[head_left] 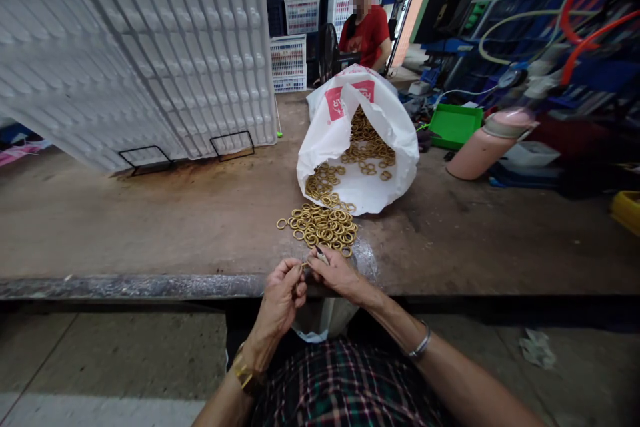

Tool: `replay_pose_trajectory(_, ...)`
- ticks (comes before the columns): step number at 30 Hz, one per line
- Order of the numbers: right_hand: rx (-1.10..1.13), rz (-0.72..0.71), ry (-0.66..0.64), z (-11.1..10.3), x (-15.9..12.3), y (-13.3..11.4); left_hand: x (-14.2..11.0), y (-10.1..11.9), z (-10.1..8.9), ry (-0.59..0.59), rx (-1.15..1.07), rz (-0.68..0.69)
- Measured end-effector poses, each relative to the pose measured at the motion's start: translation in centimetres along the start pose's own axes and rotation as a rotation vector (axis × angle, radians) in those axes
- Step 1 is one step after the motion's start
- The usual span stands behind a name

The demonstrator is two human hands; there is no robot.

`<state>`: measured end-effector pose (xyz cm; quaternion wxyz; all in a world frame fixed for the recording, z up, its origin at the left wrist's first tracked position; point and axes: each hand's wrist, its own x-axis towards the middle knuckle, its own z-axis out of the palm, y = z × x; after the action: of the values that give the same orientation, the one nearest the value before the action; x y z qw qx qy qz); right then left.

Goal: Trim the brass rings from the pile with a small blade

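Note:
At the table's front edge, my left hand (284,292) pinches a brass-coloured ring (304,265) between thumb and fingertips. Close beside it, my right hand (336,273) is closed on a slim hand tool (321,254) with a dark pointed tip and a pale body; its exact kind is hard to tell. The right fingertips meet the ring, partly hiding it. Just beyond both hands lies a pile of brass-coloured rings (325,225). Behind the pile, a white plastic sack (373,195) lies with its mouth towards me, and more rings show inside.
White ribbed panels (200,47) stand at left in black wire supports (233,145) on the brown table (150,233). To the right are a pink bottle (480,150) and a green tray (455,125). A person in a red shirt (373,33) sits behind the sack.

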<state>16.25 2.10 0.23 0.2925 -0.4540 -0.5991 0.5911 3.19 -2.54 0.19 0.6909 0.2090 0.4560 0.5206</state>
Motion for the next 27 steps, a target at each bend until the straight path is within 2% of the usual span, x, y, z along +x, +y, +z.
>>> replay_pose_trajectory(5, -0.052, 0.014, 0.064, 0.34, 0.08, -0.24, -0.15, 0.07, 0.26, 0.016, 0.105, 0.023)
replay_pose_trajectory(12, -0.116, -0.044, 0.122, 0.66, 0.39, 0.36, -0.33, 0.18, 0.23, -0.066, 0.218, 0.001)
replay_pose_trajectory(19, -0.053, -0.036, 0.087, 0.59, 0.5, 0.04, -0.44, 0.19, 0.25, -0.084, 0.157, 0.034)
replay_pose_trajectory(25, -0.09, -0.065, 0.078, 0.66, 0.6, -0.35, -0.45, 0.17, 0.08, -0.108, 0.081, 0.022)
replay_pose_trajectory(27, -0.152, -0.071, 0.113, 0.59, 0.61, -0.17, -0.45, 0.18, 0.06, -0.104, 0.07, 0.03)
